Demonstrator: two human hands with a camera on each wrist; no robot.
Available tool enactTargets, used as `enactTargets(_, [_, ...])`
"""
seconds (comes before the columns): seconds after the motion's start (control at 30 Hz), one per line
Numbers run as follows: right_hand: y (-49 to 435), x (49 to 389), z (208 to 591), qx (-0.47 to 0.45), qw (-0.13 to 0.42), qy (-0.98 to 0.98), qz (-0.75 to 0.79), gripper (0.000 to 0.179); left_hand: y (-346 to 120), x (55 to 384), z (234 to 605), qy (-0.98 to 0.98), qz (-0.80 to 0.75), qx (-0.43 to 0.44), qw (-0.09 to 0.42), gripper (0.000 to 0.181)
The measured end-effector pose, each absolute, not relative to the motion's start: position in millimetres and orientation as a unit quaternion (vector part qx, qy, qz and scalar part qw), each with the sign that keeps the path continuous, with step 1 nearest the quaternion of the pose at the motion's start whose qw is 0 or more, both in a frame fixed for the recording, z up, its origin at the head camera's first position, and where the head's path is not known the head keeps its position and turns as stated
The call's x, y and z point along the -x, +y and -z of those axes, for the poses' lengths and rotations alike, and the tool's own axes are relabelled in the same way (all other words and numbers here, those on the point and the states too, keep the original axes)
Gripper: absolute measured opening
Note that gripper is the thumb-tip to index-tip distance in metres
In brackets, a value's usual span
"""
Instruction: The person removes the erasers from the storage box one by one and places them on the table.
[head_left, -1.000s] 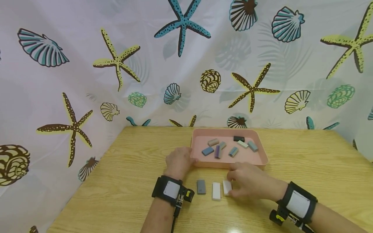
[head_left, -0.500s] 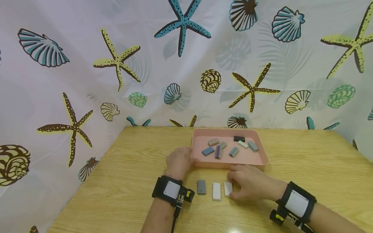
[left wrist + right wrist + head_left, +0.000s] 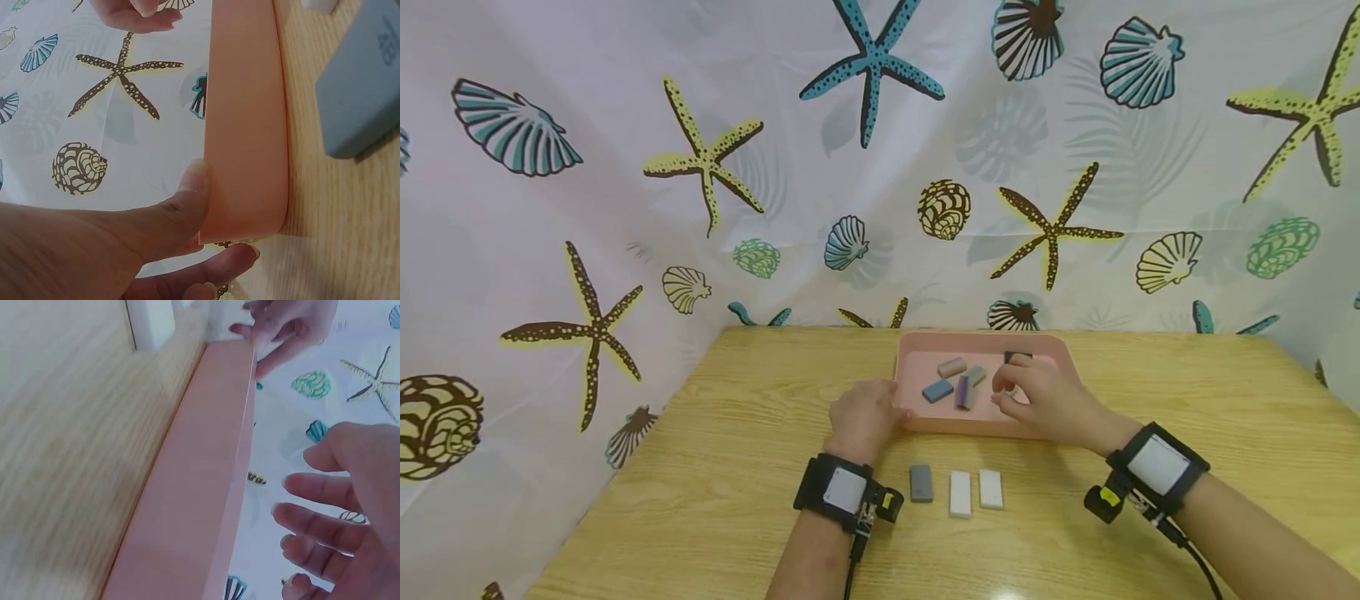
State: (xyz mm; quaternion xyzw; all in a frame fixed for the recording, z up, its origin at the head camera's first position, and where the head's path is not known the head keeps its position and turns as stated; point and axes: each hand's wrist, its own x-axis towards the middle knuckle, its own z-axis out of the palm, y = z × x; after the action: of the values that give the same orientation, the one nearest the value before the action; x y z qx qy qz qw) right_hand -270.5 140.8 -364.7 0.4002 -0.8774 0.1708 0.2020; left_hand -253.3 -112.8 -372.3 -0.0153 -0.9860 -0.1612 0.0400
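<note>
My left hand [image 3: 862,414] grips the front left corner of a pink tray [image 3: 958,427]. In the left wrist view its thumb lies on the rim, with fingers beyond the corner. Over the tray's right half hovers my right hand [image 3: 1048,400], thumb and fingers apart and nothing between them in the right wrist view. It hides some of the pieces there. A grey eraser [image 3: 921,483] with printed marks, a white eraser [image 3: 960,494] and a second white eraser [image 3: 991,489] lie in a row on the table before the tray.
Inside the tray lie a blue block [image 3: 937,391], a purple one [image 3: 962,392], a beige one [image 3: 952,367] and a black one [image 3: 1018,356], among others. Behind the wooden table [image 3: 760,417] hangs a shell-patterned cloth [image 3: 790,167].
The right hand has let go of the rightmost white eraser, which now lies in the row, and has moved up over the tray. The left hand stays at the tray corner.
</note>
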Motion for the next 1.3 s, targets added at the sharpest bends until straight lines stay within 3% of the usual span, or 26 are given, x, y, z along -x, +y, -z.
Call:
enactTargets(0.57, [147.4, 317.2, 381.3, -0.284, 0.094, -0.945, -0.134, 0.019, -111.5, 254.9, 373.4, -0.987, 0.156, 0.017, 0.041, 0.037])
enactTargets(0.77, [143.6, 323.6, 386.6, -0.272, 0.058, -0.951, -0.136, 0.016, -112.5, 255.3, 373.6, -0.987, 0.153, 0.018, 0.052, 0.038])
enactTargets(1.3, [144.2, 318.9, 391.5, -0.296, 0.088, -0.942, -0.130, 0.025, -112.7, 255.0, 371.1, -0.987, 0.152, 0.014, 0.042, 0.039])
